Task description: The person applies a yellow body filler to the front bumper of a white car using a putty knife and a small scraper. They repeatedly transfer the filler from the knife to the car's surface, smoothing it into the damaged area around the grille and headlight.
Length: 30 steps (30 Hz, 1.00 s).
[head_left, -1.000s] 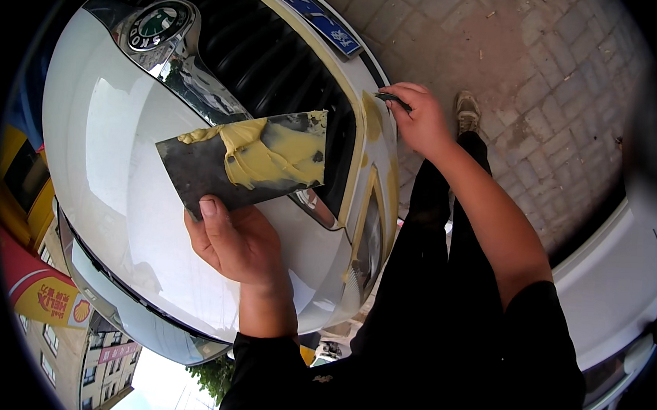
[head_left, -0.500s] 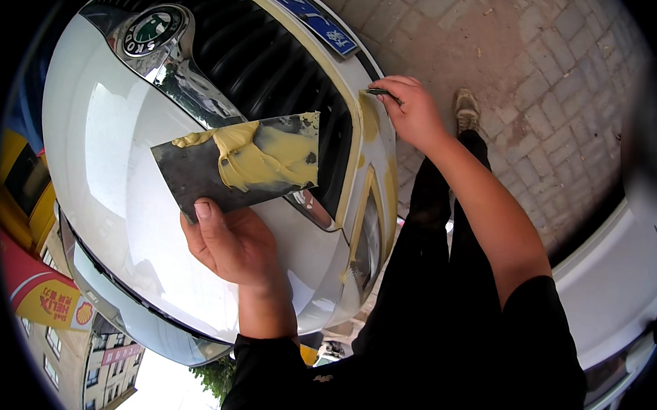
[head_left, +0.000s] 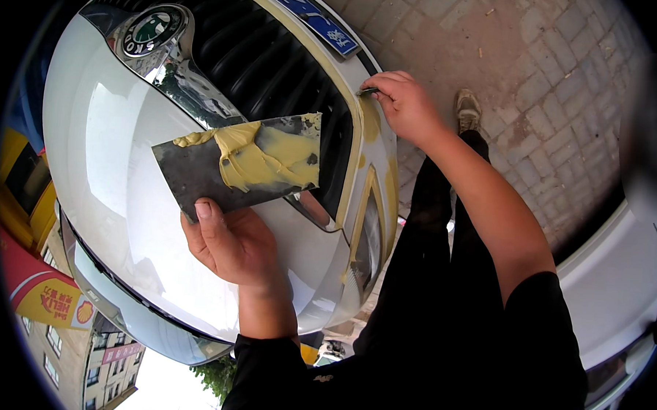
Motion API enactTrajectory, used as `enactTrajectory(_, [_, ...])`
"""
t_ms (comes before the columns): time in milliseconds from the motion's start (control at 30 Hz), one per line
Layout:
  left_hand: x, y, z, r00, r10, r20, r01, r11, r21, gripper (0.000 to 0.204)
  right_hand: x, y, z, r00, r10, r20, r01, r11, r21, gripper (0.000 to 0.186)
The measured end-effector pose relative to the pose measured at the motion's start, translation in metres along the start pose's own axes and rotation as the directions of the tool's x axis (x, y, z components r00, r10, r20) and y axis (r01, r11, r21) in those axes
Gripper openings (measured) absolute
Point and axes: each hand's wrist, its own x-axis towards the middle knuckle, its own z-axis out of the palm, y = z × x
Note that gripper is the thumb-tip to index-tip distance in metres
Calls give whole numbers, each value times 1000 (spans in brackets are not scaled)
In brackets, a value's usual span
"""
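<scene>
Plate (head_left: 187, 171) with yellow paste (head_left: 266, 160), centre-left, pinched in left hand (head_left: 235, 243); fingers of right hand (head_left: 408, 110) closed on dark spreader (head_left: 367, 92) at yellow patch (head_left: 371, 121), upper centre. I judge step as spreading; next stroke wants even pressure.

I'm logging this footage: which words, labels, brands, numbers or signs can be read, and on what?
I give places, not wording:
Round badge: white letters on a black ring.
Blue plate: white characters, cut off at the top.
Red-and-yellow banner: red lettering.
Pink sign: too small to read.
</scene>
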Motion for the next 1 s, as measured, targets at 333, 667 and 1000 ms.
enactTrajectory(333, [-1, 0, 0, 1000, -19, 0, 19, 1000, 21, 31, -6, 4, -17, 982, -84, 169, 90, 996, -27, 25])
enactTrajectory(667, [-1, -2, -3, 999, -42, 34, 41, 999, 20, 34, -32, -12, 3, 1000, 6, 11, -6, 999, -37, 25])
enactTrajectory(1000, [0, -1, -4, 998, -45, 41, 45, 999, 19, 34, -54, -24, -1, 998, 20, 57, -16, 997, -70, 33])
